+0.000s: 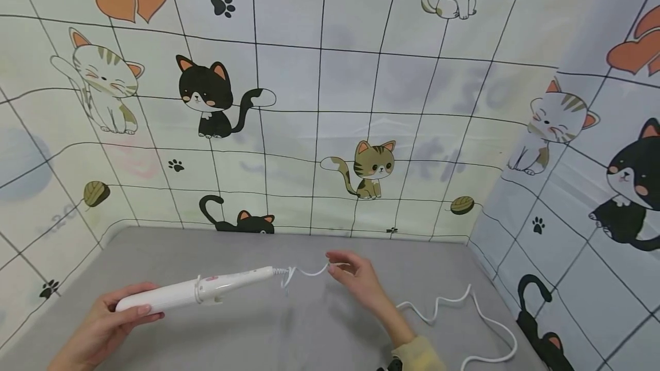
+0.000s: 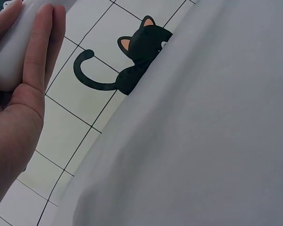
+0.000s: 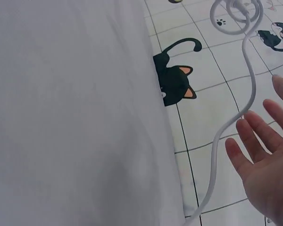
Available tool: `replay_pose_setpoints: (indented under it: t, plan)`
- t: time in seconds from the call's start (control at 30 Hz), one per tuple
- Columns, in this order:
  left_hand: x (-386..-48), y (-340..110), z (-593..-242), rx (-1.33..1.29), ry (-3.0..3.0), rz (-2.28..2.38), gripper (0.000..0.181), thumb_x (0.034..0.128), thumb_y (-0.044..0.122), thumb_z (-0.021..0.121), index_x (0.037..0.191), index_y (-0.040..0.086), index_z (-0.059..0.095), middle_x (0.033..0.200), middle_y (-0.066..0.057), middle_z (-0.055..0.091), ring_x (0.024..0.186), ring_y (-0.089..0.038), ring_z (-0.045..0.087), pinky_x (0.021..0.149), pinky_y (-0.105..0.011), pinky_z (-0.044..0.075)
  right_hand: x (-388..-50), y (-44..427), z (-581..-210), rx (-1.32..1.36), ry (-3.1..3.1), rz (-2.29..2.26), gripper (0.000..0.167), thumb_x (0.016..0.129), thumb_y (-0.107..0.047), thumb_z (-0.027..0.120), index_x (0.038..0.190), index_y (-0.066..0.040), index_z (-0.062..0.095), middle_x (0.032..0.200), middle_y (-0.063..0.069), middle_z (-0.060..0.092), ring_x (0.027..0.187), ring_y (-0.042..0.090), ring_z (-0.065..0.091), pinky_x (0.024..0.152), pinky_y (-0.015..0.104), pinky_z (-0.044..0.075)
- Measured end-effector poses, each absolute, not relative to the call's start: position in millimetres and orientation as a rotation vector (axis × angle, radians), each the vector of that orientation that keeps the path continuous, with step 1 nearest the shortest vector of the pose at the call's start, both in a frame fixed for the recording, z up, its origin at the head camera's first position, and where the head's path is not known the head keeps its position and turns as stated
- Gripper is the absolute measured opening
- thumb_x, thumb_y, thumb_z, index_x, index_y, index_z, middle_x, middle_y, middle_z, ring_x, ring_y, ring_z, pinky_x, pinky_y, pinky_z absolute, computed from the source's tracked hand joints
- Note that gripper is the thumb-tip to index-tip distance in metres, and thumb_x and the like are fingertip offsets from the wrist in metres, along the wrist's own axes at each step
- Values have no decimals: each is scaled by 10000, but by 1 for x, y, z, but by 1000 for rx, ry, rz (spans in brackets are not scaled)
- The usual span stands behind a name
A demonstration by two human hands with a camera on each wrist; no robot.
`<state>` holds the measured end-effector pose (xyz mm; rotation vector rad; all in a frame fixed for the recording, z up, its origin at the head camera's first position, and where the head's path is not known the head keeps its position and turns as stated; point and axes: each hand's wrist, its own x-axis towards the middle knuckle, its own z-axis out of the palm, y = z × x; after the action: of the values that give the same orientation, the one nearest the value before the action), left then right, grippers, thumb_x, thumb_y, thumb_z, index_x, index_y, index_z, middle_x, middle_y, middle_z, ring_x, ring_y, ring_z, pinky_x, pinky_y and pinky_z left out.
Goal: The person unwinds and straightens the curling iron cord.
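A white corded hair styling iron (image 1: 234,283) is held up at a slight tilt above the grey surface. My left hand (image 1: 105,325) grips its thick end, thumb on the near side and fingers behind; the left wrist view shows the fingers laid along the white body (image 2: 12,56). From the iron's other end runs a thin white cord (image 1: 311,274), looped close to the iron. At the cord, my right hand (image 1: 363,284) has its fingers loosely bent. In the right wrist view those fingers (image 3: 254,132) are spread and relaxed, with the cord passing against or beside the fingertips.
The rest of the cord (image 1: 484,316) lies in bends on the grey cloth surface (image 1: 247,331), right of my right forearm. Behind and at both sides stand cloth walls (image 1: 289,79) printed with cats and grid lines. A small dark object (image 1: 394,364) shows by the right sleeve.
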<state>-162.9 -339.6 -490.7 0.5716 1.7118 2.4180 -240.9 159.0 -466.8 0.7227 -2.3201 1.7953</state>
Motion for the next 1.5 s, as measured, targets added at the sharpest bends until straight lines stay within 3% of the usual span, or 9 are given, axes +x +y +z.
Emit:
replay_pose_setpoints:
  t: [0.1,0.27,0.47,0.53,0.63,0.77,1.23,1.5]
  plan:
    - [-162,-339,-490,594,1707,2409,471,988,-189,407,1267,35,715,1256,4,652,1102,-152,621,910,-446,556,-242,151,-466,821,-2312,1737,366,942,-51,734,1287,46,662,1289,234,659,1208,361,616,1040,457,482]
    - [-161,-338,-489,564,1730,2399,472,989,-181,421,1261,59,724,1249,7,654,1100,-150,620,905,-448,558,-243,141,-466,878,-2421,1605,363,940,-133,754,1291,-57,701,1309,83,687,1252,248,597,1075,476,443]
    - [-161,-338,-490,481,1782,2391,444,985,-167,453,1246,59,732,1229,10,663,1083,-158,626,891,-450,567,-240,138,-466,864,-2532,1596,261,939,-179,756,1176,-70,761,1175,-4,741,1186,211,632,1053,553,434]
    - [-161,-338,-491,464,1788,2394,440,985,-162,458,1241,63,736,1224,9,665,1077,-160,628,888,-447,569,-239,138,-466,870,-2536,1599,206,938,-175,759,1114,-69,781,1103,-9,754,1105,181,656,1008,523,470]
    - [-161,-339,-492,478,1778,2404,450,985,-164,450,1247,66,735,1227,7,662,1078,-158,625,888,-443,569,-239,139,-466,892,-2522,1596,137,942,-170,758,1042,-87,802,986,-15,748,916,120,643,840,390,524]
    - [-160,-339,-494,527,1760,2436,468,982,-182,425,1260,48,724,1234,-5,652,1077,-157,621,886,-443,569,-238,140,-467,883,-2484,1641,110,944,-156,753,1003,-84,812,889,-13,716,739,77,549,651,242,452]
    - [-156,-346,-498,398,1672,2616,469,985,-202,418,1241,29,734,1229,-14,664,1061,-163,640,863,-429,578,-237,150,-463,721,-2409,1668,93,957,-113,729,992,-49,787,786,-27,642,659,54,472,590,201,377]
    - [-155,-348,-498,496,1556,2688,500,988,-232,357,1292,-16,691,1263,-54,650,1110,-182,637,898,-420,559,-224,151,-443,714,-2443,1685,87,950,-13,704,968,57,752,794,42,651,663,46,461,603,198,370]
